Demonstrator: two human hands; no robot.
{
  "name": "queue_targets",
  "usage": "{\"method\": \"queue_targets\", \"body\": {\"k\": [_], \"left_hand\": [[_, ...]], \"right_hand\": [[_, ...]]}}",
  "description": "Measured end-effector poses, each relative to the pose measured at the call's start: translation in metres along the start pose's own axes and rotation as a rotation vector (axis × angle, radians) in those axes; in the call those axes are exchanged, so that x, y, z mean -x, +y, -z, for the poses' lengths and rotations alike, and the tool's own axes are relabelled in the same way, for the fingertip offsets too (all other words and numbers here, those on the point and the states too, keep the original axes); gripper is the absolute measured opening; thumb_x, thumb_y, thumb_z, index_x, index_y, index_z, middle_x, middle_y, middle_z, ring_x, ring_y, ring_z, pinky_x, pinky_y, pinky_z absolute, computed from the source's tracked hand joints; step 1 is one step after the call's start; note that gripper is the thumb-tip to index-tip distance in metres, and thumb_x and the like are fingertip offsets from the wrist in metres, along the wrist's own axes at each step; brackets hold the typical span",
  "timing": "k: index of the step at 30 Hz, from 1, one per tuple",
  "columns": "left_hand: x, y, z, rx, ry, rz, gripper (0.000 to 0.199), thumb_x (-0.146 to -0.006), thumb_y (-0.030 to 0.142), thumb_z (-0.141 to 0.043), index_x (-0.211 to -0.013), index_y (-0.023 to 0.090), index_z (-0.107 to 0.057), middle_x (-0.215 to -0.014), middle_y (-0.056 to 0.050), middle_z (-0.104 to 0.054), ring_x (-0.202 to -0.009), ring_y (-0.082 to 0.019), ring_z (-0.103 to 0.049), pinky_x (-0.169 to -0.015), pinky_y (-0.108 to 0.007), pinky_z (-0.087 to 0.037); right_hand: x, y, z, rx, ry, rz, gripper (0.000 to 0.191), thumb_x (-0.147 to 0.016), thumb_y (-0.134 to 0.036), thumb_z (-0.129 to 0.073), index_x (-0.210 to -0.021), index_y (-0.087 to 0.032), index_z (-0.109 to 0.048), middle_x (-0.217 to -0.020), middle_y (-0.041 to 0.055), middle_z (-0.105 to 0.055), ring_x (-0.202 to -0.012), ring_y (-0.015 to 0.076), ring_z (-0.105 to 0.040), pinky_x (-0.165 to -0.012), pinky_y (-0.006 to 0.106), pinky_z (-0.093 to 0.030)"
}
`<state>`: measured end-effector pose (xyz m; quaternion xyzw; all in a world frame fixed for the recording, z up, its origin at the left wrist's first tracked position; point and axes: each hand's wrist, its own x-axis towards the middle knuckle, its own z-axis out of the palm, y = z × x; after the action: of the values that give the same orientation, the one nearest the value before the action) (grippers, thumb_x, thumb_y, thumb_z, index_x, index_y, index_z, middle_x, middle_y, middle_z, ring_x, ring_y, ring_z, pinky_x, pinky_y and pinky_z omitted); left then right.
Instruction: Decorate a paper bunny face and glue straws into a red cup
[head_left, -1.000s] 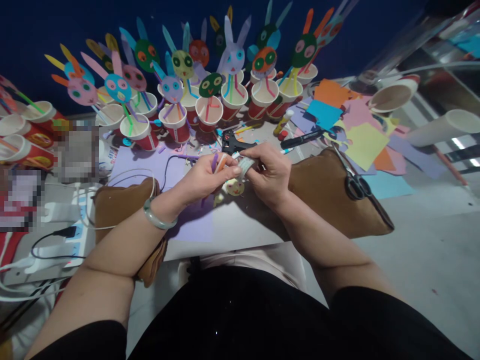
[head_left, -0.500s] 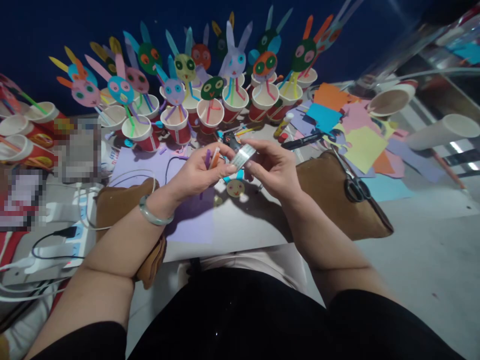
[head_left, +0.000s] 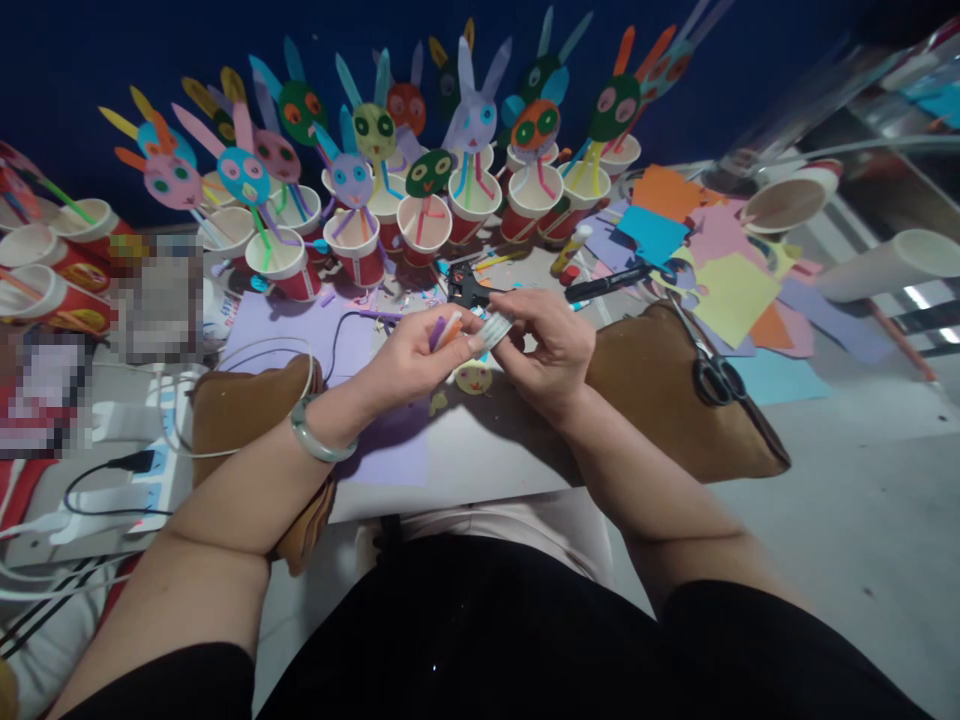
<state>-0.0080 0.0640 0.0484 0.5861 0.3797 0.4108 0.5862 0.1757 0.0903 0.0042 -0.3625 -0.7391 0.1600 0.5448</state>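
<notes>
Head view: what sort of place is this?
Probably a craft workspace, maybe a classroom or workshop: paper cups holding colourful paper animal faces on straws, a pile of loose coloured paper, and scissors.

Pale table (head_left: 487, 462), rows of red-and-white paper cups (head_left: 361, 268) on the far side, white power strip (head_left: 177, 470) at left, purple sheet (head_left: 289, 328) left of centre, brown cushions (head_left: 675, 440) left and right, heaped coloured paper (head_left: 739, 300) far right.
</notes>
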Motion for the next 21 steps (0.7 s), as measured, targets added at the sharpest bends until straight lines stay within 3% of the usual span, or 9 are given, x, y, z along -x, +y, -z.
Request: {"method": "queue_targets", "body": {"k": [3, 6, 11, 16, 21], "left_hand": [[0.0, 0.0, 0.001, 0.033, -0.044, 0.002, 0.036, -0.082, 0.049, -0.076, -0.093, 0.018, -0.062, -0.057, 0.008, -0.042, -0.048, -0.006, -0.035, -0.046, -0.023, -0.028], [0.001, -0.001, 0.001, 0.041, -0.064, -0.035, 0.036, -0.082, 0.047, -0.077, -0.096, 0.017, -0.061, -0.059, 0.008, -0.046, -0.05, -0.007, -0.039, -0.049, -0.022, -0.032], [0.001, -0.001, 0.001, 0.001, -0.06, -0.061, 0.034, -0.083, 0.045, -0.075, -0.094, 0.017, -0.06, -0.063, 0.006, -0.051, -0.057, -0.008, -0.046, -0.056, -0.022, -0.039], [0.001, 0.0, -0.002, 0.022, -0.057, -0.05, 0.036, -0.08, 0.043, -0.078, -0.096, 0.017, -0.059, -0.062, 0.006, -0.053, -0.055, -0.008, -0.048, -0.054, -0.021, -0.038], [0.003, 0.001, -0.008, 0.082, -0.016, -0.001, 0.038, -0.078, 0.047, -0.079, -0.093, 0.018, -0.059, -0.06, 0.007, -0.05, -0.051, -0.007, -0.044, -0.049, -0.021, -0.034]], "right_hand": [[0.002, -0.002, -0.004, -0.138, -0.029, -0.162, 0.029, -0.087, -0.037, -0.07, -0.112, -0.024, -0.071, -0.093, 0.0046, -0.074, -0.066, 0.0154, -0.067, -0.059, 0.031, -0.058], [0.001, -0.007, -0.007, -0.299, -0.102, -0.298, 0.024, -0.088, -0.038, -0.072, -0.106, -0.022, -0.071, -0.071, -0.002, -0.069, -0.048, 0.0106, -0.059, -0.045, 0.025, -0.052], [-0.002, -0.012, -0.011, -0.426, -0.108, -0.418, 0.025, -0.084, -0.044, -0.077, -0.094, -0.022, -0.071, -0.06, -0.0052, -0.065, -0.041, 0.0105, -0.057, -0.038, 0.023, -0.05], [0.0, -0.012, -0.013, -0.401, -0.096, -0.416, 0.024, -0.085, -0.044, -0.075, -0.094, -0.022, -0.072, -0.056, -0.0059, -0.062, -0.04, 0.0107, -0.056, -0.037, 0.023, -0.049], [0.006, -0.01, -0.012, -0.201, 0.0, -0.275, 0.022, -0.091, -0.038, -0.067, -0.107, -0.025, -0.073, -0.074, -0.0018, -0.071, -0.046, 0.0108, -0.058, -0.045, 0.026, -0.052]]}}
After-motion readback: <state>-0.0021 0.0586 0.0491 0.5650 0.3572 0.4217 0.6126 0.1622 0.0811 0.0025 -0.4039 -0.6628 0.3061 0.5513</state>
